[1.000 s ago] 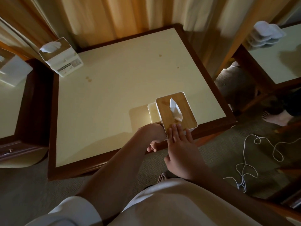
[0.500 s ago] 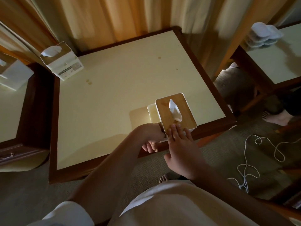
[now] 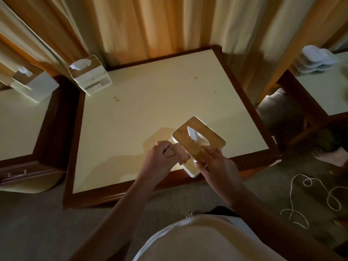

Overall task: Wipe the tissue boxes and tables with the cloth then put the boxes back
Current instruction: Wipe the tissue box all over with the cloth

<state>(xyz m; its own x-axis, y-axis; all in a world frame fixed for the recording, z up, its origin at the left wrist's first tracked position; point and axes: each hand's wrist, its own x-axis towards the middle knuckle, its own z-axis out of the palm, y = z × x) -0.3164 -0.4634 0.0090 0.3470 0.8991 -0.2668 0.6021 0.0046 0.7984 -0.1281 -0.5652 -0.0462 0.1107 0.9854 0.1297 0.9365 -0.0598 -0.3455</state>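
Tilted now where it stood flat half a second ago, our white tissue box with the rectangular wooden lid (image 3: 199, 140) is raised over the near right edge of the cream, dark-framed table (image 3: 150, 110). Our right hand (image 3: 216, 166) grips its near end, fingers on the lid. Our left hand (image 3: 160, 159) clutches a tan cloth (image 3: 177, 154) against the box's left side. Another white tissue box (image 3: 90, 76) stands at the far left corner.

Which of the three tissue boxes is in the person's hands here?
The box at the near edge of the middle table: the right hand grips it, the left hand holds a cloth against it. The far-corner box and the left-table box stand untouched.
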